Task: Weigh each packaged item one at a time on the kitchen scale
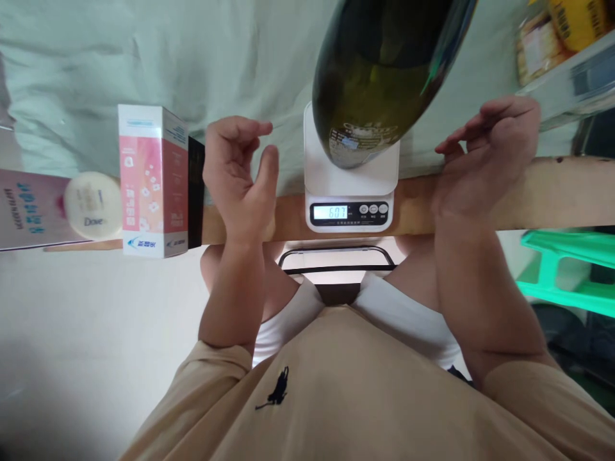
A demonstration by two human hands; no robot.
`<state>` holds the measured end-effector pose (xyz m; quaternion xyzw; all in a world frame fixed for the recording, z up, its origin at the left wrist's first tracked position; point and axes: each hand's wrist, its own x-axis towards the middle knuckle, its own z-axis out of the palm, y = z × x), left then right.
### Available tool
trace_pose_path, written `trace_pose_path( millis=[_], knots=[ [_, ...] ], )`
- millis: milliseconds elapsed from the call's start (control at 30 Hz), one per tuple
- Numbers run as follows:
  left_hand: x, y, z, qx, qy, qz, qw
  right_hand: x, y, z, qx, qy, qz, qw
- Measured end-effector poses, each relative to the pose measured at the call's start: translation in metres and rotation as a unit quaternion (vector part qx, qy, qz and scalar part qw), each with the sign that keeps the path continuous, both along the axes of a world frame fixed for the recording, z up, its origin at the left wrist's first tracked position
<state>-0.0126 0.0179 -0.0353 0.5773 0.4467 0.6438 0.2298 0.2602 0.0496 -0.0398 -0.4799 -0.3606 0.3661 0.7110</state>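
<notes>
Wooden table edge (552, 192), open hands (240, 173) flanking bottle (379, 83).

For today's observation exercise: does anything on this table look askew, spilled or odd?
Nothing is spilled or damaged. The dark green bottle stands on the white scale, its display lit, while the left hand and right hand hover open beside it, touching nothing.

Dk green bottle (384, 70), white scale (349, 186), pink/white floral box (152, 182).
</notes>
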Motion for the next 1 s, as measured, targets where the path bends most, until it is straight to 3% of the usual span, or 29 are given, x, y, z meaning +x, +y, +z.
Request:
trace_pose_path(
  millis=[167, 267, 567, 700, 900, 1000],
  knots=[
    [0.003, -0.002, 0.006, -0.061, -0.029, 0.039, 0.997, -0.002, 0.002, 0.0, -0.014, -0.008, -0.007, 1.0],
    [0.001, -0.001, 0.006, -0.056, -0.058, 0.051, 0.995, -0.004, 0.001, 0.001, -0.024, -0.022, -0.011, 0.999],
    [-0.001, -0.01, 0.011, -0.065, -0.058, 0.0, 0.996, -0.011, 0.002, 0.003, -0.023, -0.028, -0.024, 0.999],
    [-0.001, -0.009, 0.01, -0.069, -0.02, 0.017, 0.997, -0.012, 0.004, 0.001, -0.023, -0.018, -0.028, 0.999],
    [-0.009, 0.0, 0.003, -0.075, -0.046, -0.019, 0.996, -0.018, 0.004, 0.006, -0.025, -0.001, -0.038, 0.999],
    [-0.01, 0.0, 0.002, -0.108, -0.072, -0.006, 0.991, -0.021, 0.005, 0.009, -0.018, 0.006, -0.038, 0.999]
  ],
)
